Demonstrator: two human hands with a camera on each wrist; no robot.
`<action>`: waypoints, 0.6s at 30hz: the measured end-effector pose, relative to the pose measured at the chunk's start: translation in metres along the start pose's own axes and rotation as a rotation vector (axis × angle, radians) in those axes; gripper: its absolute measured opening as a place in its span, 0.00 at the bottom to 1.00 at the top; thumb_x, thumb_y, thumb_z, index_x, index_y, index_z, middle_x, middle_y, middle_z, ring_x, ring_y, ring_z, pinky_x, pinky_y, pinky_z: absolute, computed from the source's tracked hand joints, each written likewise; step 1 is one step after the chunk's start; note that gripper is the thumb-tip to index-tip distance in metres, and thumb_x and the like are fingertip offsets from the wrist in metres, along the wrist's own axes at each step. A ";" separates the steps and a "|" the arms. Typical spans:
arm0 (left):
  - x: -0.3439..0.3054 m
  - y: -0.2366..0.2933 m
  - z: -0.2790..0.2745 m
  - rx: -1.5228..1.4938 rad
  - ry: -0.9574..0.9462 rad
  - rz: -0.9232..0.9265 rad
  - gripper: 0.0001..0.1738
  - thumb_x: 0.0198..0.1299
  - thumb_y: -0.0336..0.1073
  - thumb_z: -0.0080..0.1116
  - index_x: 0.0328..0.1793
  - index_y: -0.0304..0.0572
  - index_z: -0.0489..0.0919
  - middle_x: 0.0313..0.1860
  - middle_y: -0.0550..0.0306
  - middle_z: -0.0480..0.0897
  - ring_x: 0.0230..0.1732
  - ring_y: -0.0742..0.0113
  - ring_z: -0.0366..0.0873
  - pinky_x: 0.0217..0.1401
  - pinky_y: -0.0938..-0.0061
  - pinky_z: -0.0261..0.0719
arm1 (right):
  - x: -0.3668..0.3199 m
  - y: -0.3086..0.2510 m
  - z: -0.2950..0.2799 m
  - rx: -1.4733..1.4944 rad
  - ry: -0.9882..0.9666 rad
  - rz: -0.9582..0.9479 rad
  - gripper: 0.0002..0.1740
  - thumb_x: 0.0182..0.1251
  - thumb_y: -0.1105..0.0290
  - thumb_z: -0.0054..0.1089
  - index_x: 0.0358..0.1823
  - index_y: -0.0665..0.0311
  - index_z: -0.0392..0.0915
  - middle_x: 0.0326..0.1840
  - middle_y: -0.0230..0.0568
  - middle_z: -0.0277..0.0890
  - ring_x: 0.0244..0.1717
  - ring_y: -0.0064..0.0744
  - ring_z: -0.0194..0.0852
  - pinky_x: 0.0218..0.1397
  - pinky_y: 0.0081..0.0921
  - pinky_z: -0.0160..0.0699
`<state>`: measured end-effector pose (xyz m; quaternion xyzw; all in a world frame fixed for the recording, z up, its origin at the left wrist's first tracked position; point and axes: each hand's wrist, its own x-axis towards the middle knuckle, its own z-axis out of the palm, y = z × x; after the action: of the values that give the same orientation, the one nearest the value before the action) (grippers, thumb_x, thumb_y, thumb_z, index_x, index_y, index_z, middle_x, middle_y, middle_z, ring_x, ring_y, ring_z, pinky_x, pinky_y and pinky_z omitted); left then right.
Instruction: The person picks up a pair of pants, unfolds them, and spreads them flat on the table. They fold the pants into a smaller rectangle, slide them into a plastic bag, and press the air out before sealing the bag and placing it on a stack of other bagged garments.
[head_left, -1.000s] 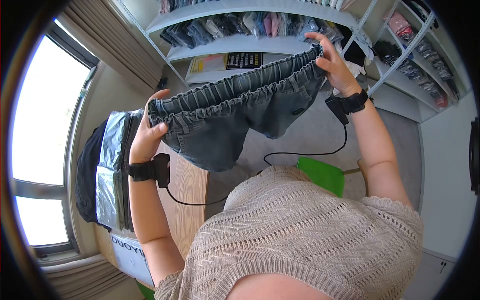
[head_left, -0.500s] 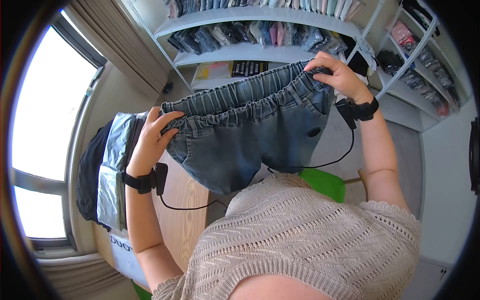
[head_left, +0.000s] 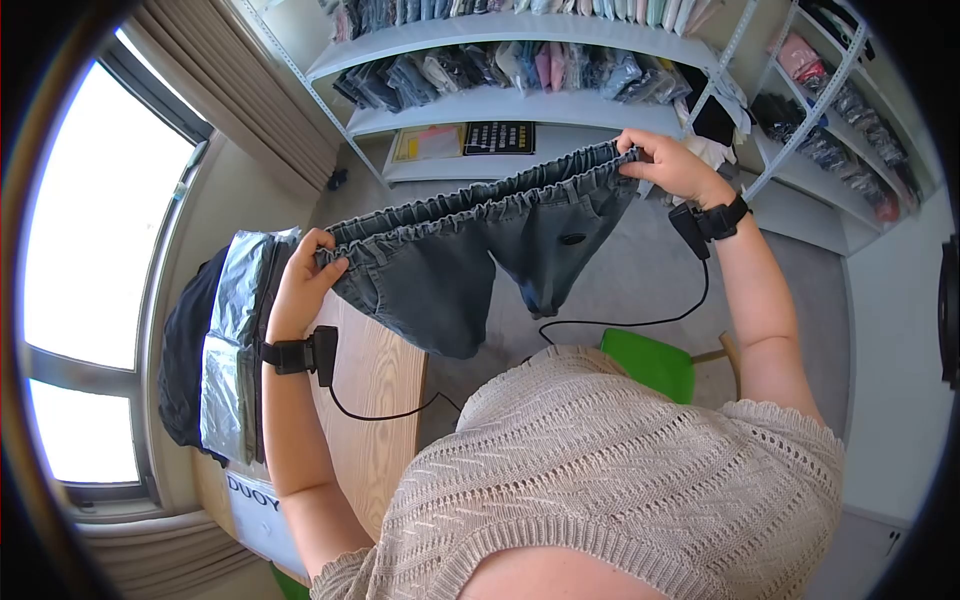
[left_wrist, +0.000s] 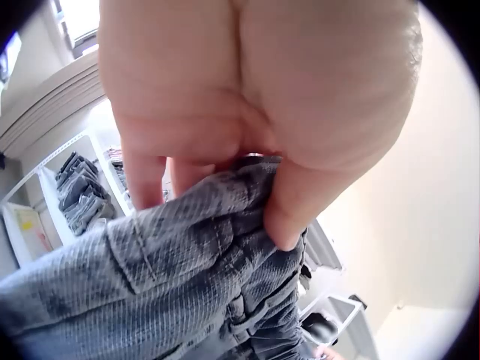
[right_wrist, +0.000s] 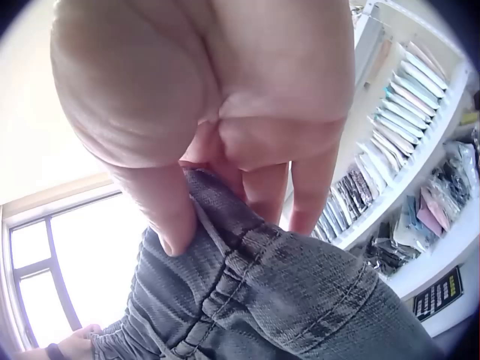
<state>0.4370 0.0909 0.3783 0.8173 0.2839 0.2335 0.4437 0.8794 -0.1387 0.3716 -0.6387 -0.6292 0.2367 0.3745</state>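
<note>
Dark blue-grey denim shorts [head_left: 430, 270] with a gathered elastic waistband hang in the air in front of the person, legs downward, the right end higher. The left hand [head_left: 302, 285] pinches one end of the waistband, its thumb on the near side. At the other end, the right hand [head_left: 680, 170] grips the waistband between thumb and fingers. In the left wrist view, the left hand [left_wrist: 255, 97] has thumb and fingers on opposite sides of the denim [left_wrist: 187, 247]. The right wrist view has the right hand [right_wrist: 217, 97] pinching the ribbed band [right_wrist: 300, 285].
Shelves [head_left: 460, 110] of bagged garments stand across the back, with another rack at the right. A wooden table [head_left: 370, 400] at the left bears plastic-wrapped packs [head_left: 235, 350]. A green chair [head_left: 650, 365] stands near the person's right side. Black cables run from both wrist cameras.
Both hands keep hold of the waistband. Since half a second ago, the right hand has lowered slightly, and the shorts' legs have swung forward, away from the body.
</note>
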 end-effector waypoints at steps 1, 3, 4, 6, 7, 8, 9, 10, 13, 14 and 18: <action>-0.001 -0.002 0.001 0.001 -0.003 0.001 0.12 0.57 0.25 0.59 0.44 0.41 0.70 0.33 0.67 0.65 0.35 0.79 0.62 0.40 0.87 0.63 | -0.002 0.001 -0.001 0.061 -0.024 0.088 0.09 0.62 0.73 0.59 0.40 0.60 0.67 0.33 0.25 0.65 0.38 0.14 0.61 0.44 0.16 0.63; -0.002 -0.002 0.006 -0.364 0.123 -0.052 0.10 0.63 0.27 0.54 0.48 0.41 0.68 0.34 0.68 0.67 0.35 0.80 0.62 0.42 0.88 0.64 | -0.003 0.001 0.003 0.168 0.028 0.057 0.08 0.64 0.74 0.56 0.41 0.60 0.67 0.33 0.24 0.64 0.38 0.12 0.60 0.43 0.13 0.61; -0.002 0.000 0.008 -0.432 0.102 -0.028 0.10 0.65 0.29 0.51 0.51 0.41 0.67 0.36 0.66 0.68 0.37 0.80 0.63 0.44 0.89 0.64 | -0.003 0.000 0.005 0.272 0.079 0.022 0.07 0.67 0.74 0.54 0.43 0.59 0.66 0.34 0.23 0.62 0.37 0.11 0.59 0.42 0.11 0.60; -0.001 0.008 0.010 -0.417 0.148 -0.026 0.10 0.65 0.29 0.51 0.51 0.42 0.66 0.38 0.66 0.68 0.38 0.80 0.64 0.45 0.88 0.65 | 0.001 -0.010 0.012 0.298 0.179 0.000 0.07 0.68 0.74 0.52 0.44 0.59 0.66 0.35 0.23 0.63 0.37 0.11 0.60 0.43 0.11 0.61; -0.001 0.011 0.010 -0.401 0.194 -0.026 0.10 0.65 0.28 0.51 0.51 0.42 0.66 0.39 0.65 0.68 0.39 0.80 0.65 0.46 0.88 0.66 | 0.003 -0.013 0.016 0.325 0.279 -0.022 0.07 0.69 0.75 0.50 0.46 0.60 0.66 0.35 0.24 0.63 0.38 0.12 0.61 0.44 0.12 0.62; 0.000 0.012 0.008 -0.446 0.147 -0.017 0.15 0.64 0.31 0.54 0.55 0.42 0.68 0.49 0.62 0.71 0.45 0.79 0.69 0.50 0.84 0.68 | 0.007 -0.013 0.018 0.327 0.276 -0.018 0.07 0.69 0.75 0.50 0.46 0.60 0.66 0.35 0.24 0.63 0.38 0.12 0.61 0.44 0.12 0.62; 0.001 0.014 0.009 -0.445 0.147 -0.021 0.15 0.64 0.31 0.54 0.55 0.42 0.68 0.49 0.62 0.71 0.45 0.79 0.69 0.50 0.84 0.68 | 0.012 -0.011 0.020 0.418 0.322 -0.075 0.09 0.69 0.75 0.49 0.49 0.60 0.67 0.37 0.25 0.65 0.39 0.12 0.62 0.45 0.12 0.63; 0.001 0.016 0.011 -0.279 0.184 0.045 0.17 0.62 0.32 0.57 0.56 0.40 0.69 0.51 0.60 0.73 0.47 0.78 0.71 0.50 0.83 0.70 | 0.015 -0.011 0.022 0.509 0.369 -0.134 0.11 0.69 0.75 0.48 0.52 0.60 0.67 0.38 0.26 0.67 0.40 0.13 0.64 0.47 0.13 0.64; 0.007 0.011 0.012 -0.207 0.094 0.011 0.19 0.59 0.33 0.61 0.55 0.34 0.73 0.50 0.56 0.78 0.46 0.75 0.75 0.49 0.80 0.73 | 0.019 -0.019 0.024 0.467 0.395 -0.126 0.16 0.69 0.75 0.48 0.57 0.63 0.67 0.41 0.28 0.69 0.43 0.14 0.66 0.50 0.13 0.65; 0.010 0.006 0.014 -0.301 -0.031 -0.082 0.19 0.57 0.33 0.63 0.53 0.31 0.76 0.48 0.54 0.81 0.44 0.74 0.77 0.47 0.79 0.75 | 0.023 -0.008 0.024 0.468 0.394 -0.126 0.16 0.69 0.75 0.48 0.57 0.63 0.67 0.41 0.28 0.69 0.43 0.14 0.66 0.50 0.13 0.65; 0.037 -0.017 0.056 -0.368 0.206 -0.247 0.12 0.57 0.32 0.63 0.42 0.29 0.79 0.34 0.58 0.83 0.33 0.73 0.78 0.40 0.79 0.76 | 0.045 0.053 0.049 0.602 0.343 0.114 0.18 0.67 0.76 0.49 0.57 0.70 0.68 0.51 0.34 0.72 0.47 0.20 0.67 0.54 0.20 0.66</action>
<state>0.4948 0.0904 0.3406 0.6535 0.3782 0.3074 0.5792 0.8785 -0.0822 0.3084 -0.5641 -0.4225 0.3215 0.6324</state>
